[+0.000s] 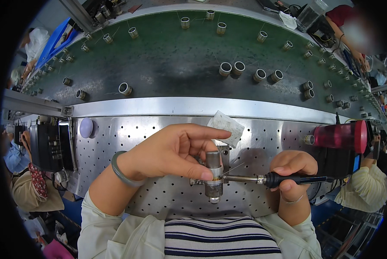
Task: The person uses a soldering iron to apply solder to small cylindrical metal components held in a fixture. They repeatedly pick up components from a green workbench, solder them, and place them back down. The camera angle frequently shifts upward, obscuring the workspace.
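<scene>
A small metal cylinder (pixel 213 188) stands in a fixture on the perforated metal worktop (pixel 159 203), with a thin wire sticking out to its right. My left hand (pixel 172 151) is closed about its left side. The thumb presses on the cylinder, the index finger stretches out above it, and the other fingers curl partly out of sight behind. From the right, my right hand (pixel 293 169) grips a soldering iron (pixel 284 179) by its black handle. Its tip touches or nearly touches the cylinder's right side beside the wire; I cannot tell which.
Beyond a metal rail (pixel 180 105) runs a dark green conveyor belt (pixel 167 56) carrying several small metal cylinders with wires. A crumpled whitish sheet (pixel 228 128) lies behind the fixture. A purple oval object (pixel 86 127) sits left; a red-pink container (pixel 340 136) lies right. Other people work at both sides.
</scene>
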Action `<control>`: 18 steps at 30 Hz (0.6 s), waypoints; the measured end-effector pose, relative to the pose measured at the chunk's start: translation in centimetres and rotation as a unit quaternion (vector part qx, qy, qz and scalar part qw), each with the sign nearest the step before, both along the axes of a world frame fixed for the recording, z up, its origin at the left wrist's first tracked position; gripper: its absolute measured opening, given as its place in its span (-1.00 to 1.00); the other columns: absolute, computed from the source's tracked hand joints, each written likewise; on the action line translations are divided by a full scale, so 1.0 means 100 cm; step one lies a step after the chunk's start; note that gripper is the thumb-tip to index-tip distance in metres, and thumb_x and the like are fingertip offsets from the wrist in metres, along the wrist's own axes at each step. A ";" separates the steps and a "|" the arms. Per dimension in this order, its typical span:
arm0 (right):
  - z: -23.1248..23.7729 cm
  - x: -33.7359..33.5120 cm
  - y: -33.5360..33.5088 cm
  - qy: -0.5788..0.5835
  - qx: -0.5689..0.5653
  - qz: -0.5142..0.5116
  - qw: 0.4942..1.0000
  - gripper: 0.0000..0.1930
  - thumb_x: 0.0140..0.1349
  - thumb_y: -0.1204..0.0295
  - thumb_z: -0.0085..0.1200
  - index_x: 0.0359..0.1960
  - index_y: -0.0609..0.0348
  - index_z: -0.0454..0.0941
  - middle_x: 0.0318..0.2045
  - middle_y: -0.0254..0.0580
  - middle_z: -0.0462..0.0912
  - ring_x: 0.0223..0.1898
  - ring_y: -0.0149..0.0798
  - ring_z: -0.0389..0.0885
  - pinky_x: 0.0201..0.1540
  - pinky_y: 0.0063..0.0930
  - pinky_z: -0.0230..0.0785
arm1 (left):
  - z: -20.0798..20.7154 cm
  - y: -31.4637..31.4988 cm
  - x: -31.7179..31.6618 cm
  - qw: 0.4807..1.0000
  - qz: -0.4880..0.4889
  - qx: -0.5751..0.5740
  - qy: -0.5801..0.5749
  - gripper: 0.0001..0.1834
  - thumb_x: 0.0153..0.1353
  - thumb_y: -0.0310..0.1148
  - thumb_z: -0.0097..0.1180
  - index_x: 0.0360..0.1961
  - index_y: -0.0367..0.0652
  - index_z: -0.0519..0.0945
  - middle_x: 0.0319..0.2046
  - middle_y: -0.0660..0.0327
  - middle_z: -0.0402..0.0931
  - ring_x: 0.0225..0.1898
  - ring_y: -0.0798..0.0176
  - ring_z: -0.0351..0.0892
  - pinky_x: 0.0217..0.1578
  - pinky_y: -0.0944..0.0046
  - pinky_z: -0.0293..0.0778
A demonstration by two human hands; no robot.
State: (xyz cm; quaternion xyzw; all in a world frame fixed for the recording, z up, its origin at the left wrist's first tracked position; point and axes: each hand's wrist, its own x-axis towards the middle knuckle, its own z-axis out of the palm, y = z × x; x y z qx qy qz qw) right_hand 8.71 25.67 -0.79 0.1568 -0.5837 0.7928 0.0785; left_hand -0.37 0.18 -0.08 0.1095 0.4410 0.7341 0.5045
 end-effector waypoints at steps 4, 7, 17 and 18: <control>0.000 -0.001 -0.001 0.002 0.004 0.005 1.000 -0.77 -0.20 0.61 0.28 -0.45 0.43 0.53 -0.62 -0.05 0.56 -0.68 -0.30 0.49 -0.60 -0.57 0.29 | 0.000 0.000 0.000 1.000 0.000 0.001 -0.002 -0.21 -0.15 -0.70 0.26 0.18 -0.43 0.22 -0.25 -0.01 0.51 -0.20 0.30 0.55 -0.32 0.54 0.52; -0.001 -0.001 0.001 0.003 0.004 0.011 1.000 -0.77 -0.20 0.62 0.28 -0.45 0.43 0.53 -0.63 -0.05 0.56 -0.68 -0.30 0.49 -0.60 -0.58 0.29 | -0.002 0.000 0.001 1.000 0.001 0.002 -0.004 -0.21 -0.15 -0.71 0.26 0.18 -0.43 0.22 -0.25 -0.01 0.51 -0.20 0.29 0.55 -0.30 0.52 0.53; 0.000 -0.002 0.005 0.025 0.043 0.019 0.999 -0.77 -0.19 0.60 0.27 -0.44 0.40 0.54 -0.64 -0.07 0.56 -0.69 -0.29 0.49 -0.60 -0.57 0.29 | 0.000 0.001 0.000 1.000 -0.001 0.000 -0.003 -0.22 -0.14 -0.71 0.25 0.18 -0.43 0.21 -0.26 -0.02 0.51 -0.21 0.28 0.56 -0.29 0.50 0.54; 0.000 -0.002 0.004 0.027 0.041 0.017 0.999 -0.77 -0.19 0.60 0.27 -0.44 0.40 0.54 -0.64 -0.07 0.56 -0.69 -0.28 0.49 -0.60 -0.57 0.29 | 0.000 0.002 0.000 1.000 -0.002 0.002 -0.005 -0.21 -0.14 -0.71 0.25 0.18 -0.43 0.21 -0.26 -0.02 0.51 -0.21 0.28 0.56 -0.29 0.50 0.54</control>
